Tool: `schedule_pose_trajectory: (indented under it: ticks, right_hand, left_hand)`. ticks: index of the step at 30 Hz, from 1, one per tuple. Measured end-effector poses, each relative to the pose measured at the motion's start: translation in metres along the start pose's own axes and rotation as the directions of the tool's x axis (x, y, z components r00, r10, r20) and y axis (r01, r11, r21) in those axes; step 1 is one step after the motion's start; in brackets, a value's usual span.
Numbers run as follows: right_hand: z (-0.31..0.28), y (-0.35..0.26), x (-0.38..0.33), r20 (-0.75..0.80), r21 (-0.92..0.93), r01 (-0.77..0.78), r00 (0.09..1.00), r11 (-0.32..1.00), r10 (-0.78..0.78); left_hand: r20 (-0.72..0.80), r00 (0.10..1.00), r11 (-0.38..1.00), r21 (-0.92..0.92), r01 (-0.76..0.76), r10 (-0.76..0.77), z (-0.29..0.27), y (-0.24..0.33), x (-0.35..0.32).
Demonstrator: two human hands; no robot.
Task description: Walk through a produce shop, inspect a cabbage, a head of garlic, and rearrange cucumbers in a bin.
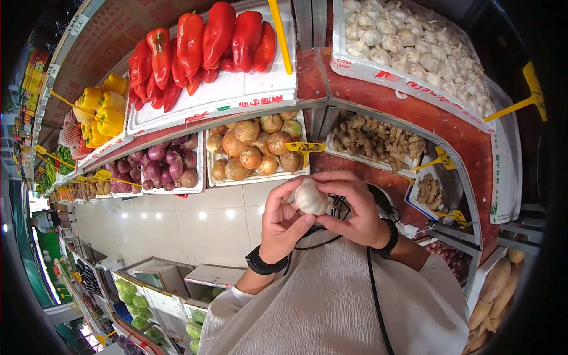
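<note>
A whole white garlic bulb (311,197) is held up in front of my chest between both hands. The fingers and thumb of my left hand (282,223) curl round its left and lower side. From the other side, my right hand (354,204) closes on it, fingertips at the top and thumb near the bottom. Each wrist wears a black band. A white foam box of garlic bulbs (408,44) stands on the upper shelf at the far right. Beyond my hands is a tray of yellow onions (251,149).
Red peppers (189,47) lie on a foam tray at the back, yellow peppers (105,112) to their left. Red onions (163,163) sit lower left, ginger (376,141) right. Yellow price tags (305,147) stick out over the produce. A black cable (373,284) hangs down my front.
</note>
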State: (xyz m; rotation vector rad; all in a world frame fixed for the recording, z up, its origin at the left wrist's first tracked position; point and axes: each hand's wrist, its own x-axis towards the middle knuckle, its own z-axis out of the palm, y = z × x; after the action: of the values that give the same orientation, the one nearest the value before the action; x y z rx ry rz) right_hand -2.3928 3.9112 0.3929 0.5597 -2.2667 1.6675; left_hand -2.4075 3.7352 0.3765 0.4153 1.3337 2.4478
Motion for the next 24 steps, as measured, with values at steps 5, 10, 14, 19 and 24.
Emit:
schedule_pose_trajectory:
  ticks: [5,10,14,19,24]
  right_hand:
    - [0.004,0.005,-0.002,-0.018,-0.035,0.044,0.999,0.998,-0.045]
    - [0.004,0.006,-0.002,-0.007,-0.099,0.095,0.995,0.990,-0.096]
    - [0.000,-0.004,0.002,-0.011,0.003,-0.076,0.997,0.997,0.076]
    - [0.004,0.000,-0.004,-0.002,0.181,-0.213,0.976,0.960,0.217]
    - [0.005,-0.001,-0.006,0.179,0.410,-0.378,0.926,0.830,0.333]
  left_hand:
    - [0.029,0.999,0.999,0.018,0.038,-0.038,-0.003,0.003,0.003]
    - [-0.015,0.999,0.999,0.030,0.043,-0.042,-0.002,0.001,0.004]
    - [-0.071,0.997,0.999,-0.020,-0.044,0.043,-0.003,-0.004,0.002]
    - [-0.013,1.000,0.999,-0.034,-0.023,0.022,-0.006,-0.003,0.002]
    - [-0.036,0.999,0.994,-0.109,0.022,-0.026,-0.004,-0.005,0.000]
